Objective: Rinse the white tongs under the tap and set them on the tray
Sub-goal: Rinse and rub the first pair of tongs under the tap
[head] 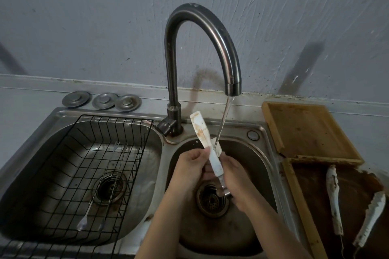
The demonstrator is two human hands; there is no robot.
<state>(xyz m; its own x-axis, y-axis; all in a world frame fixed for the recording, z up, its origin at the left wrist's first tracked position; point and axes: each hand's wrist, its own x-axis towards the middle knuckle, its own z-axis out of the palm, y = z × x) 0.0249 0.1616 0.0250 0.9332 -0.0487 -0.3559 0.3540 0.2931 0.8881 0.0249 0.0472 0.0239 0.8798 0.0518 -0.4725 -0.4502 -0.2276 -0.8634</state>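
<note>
Gripping the white tongs [211, 153] near their hinge end, my right hand [235, 176] and left hand [191, 166] both clench them at frame centre; their long axis runs up-left, blades under the tap [210, 33] stream, the tray [311, 132] lying well right, nearer my right hand.

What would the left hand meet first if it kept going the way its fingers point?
Probably nothing new: the left hand already grips the white tongs, fingers pointing up and right. Beyond them lies the water stream, then the right hand, though depth is unclear.
</note>
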